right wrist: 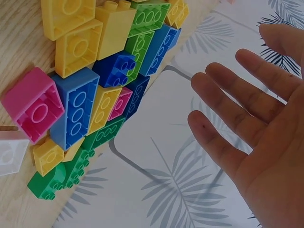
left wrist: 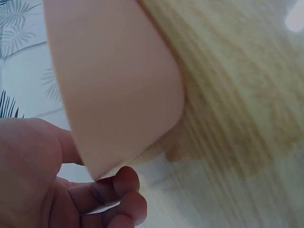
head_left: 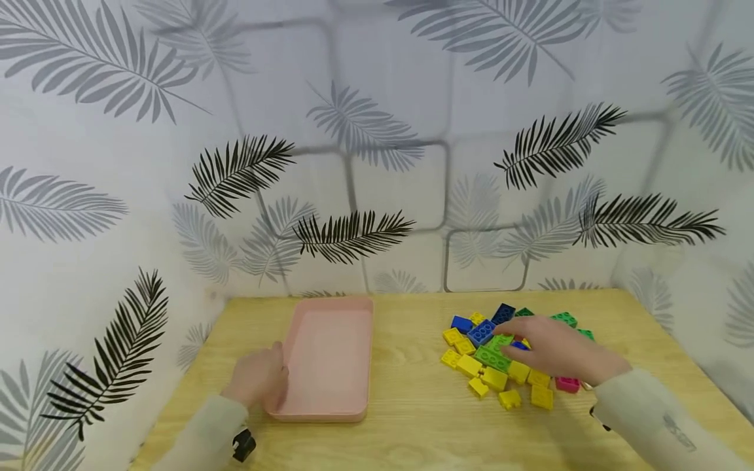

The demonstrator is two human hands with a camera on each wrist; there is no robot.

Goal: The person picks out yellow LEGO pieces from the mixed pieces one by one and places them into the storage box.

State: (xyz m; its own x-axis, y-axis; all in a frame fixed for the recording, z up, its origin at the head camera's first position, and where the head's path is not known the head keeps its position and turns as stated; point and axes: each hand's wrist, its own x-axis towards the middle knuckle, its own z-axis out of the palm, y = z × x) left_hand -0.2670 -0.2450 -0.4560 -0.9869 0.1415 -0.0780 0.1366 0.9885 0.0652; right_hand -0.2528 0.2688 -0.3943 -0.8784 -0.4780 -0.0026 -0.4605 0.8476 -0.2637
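Note:
A shallow pink tray (head_left: 330, 360) lies on the left half of the table. My left hand (head_left: 262, 376) pinches its left rim; in the left wrist view the thumb goes behind the pink wall (left wrist: 114, 85) while curled fingers (left wrist: 128, 180) stay on the outer side. To the right, a pile of toy building bricks (head_left: 491, 356) in yellow, green, blue and pink is spread out. Over the pile hovers my right hand (head_left: 548, 347), holding nothing. Its fingers are spread and nearly straight in the right wrist view, apart from the blue brick (right wrist: 76, 111) and the pink brick (right wrist: 33, 104).
The light wooden table (head_left: 412, 432) runs back to a wall with a leaf-patterned covering (head_left: 389, 176). A white brick (right wrist: 12, 152) sits at the edge of the pile, near green bricks (right wrist: 50, 180). Between tray and pile is a stretch of tabletop.

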